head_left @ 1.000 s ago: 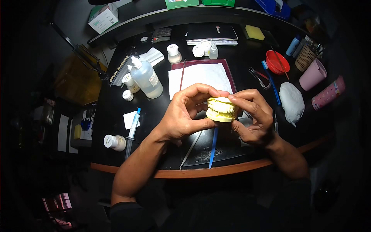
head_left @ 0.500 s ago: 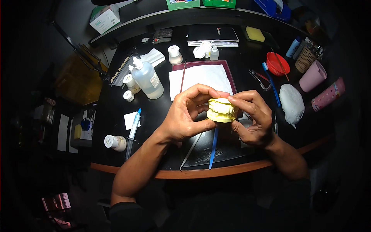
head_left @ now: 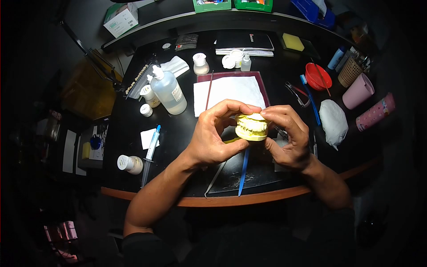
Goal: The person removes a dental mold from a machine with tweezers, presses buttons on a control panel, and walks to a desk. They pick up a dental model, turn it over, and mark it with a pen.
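A pale yellow dental model (head_left: 251,127), upper and lower casts put together with teeth meeting, is held up between both hands over the front of the black desk. My left hand (head_left: 218,131) is closed on its left side, index finger on top and thumb at the lower edge. On the other side my right hand (head_left: 290,138) grips it, fingertips on the top and thumb near the base. Under the hands lie a blue stick-like tool (head_left: 243,173) and a thin pale tool (head_left: 215,179). Behind the model, a white cloth (head_left: 231,91) carries a thin brush (head_left: 210,91).
Left of the hands are a large clear bottle (head_left: 169,93), a syringe (head_left: 151,149) and a lidded jar (head_left: 130,164). To the right lie a blue toothbrush (head_left: 311,100), a red bowl (head_left: 318,76), a white bag (head_left: 333,123) and a pink cup (head_left: 357,91). A wooden edge (head_left: 249,200) borders the desk.
The dental model has tilted and turned slightly in my hands, showing more of its teeth. The view has shifted a little; both hands keep their hold.
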Demonstrator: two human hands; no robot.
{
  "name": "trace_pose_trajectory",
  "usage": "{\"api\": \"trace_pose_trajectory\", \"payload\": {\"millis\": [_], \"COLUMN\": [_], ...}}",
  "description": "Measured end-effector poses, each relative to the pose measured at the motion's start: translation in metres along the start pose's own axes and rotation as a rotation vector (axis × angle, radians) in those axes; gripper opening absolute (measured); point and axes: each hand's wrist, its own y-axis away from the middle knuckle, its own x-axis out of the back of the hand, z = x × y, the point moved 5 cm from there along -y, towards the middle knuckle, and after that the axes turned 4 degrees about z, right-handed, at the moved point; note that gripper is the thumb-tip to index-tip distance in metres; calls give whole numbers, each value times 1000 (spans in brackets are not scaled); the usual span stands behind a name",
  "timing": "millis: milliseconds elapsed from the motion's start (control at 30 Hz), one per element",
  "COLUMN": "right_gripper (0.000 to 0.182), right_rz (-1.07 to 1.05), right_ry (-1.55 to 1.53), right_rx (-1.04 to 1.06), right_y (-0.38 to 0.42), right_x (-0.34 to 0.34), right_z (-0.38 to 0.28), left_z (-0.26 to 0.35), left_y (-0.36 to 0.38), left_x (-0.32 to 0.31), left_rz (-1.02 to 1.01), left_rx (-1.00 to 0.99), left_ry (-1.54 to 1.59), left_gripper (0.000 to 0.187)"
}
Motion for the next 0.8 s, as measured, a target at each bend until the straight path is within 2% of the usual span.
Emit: {"api": "trace_pose_trajectory", "payload": {"millis": [333, 800], "right_gripper": [58, 56], "right_rz": [-23, -34], "right_ry": [51, 61], "right_rx": [-41, -71], "right_y": [1, 0], "right_x": [-3, -3], "right_z": [4, 7], "left_z": [4, 7], "left_y": [-1, 0], "left_x": [2, -1], "left_rz": [46, 84], "left_rx": [-231, -234], "left_ry": [-369, -431], "left_gripper": [52, 51]}}
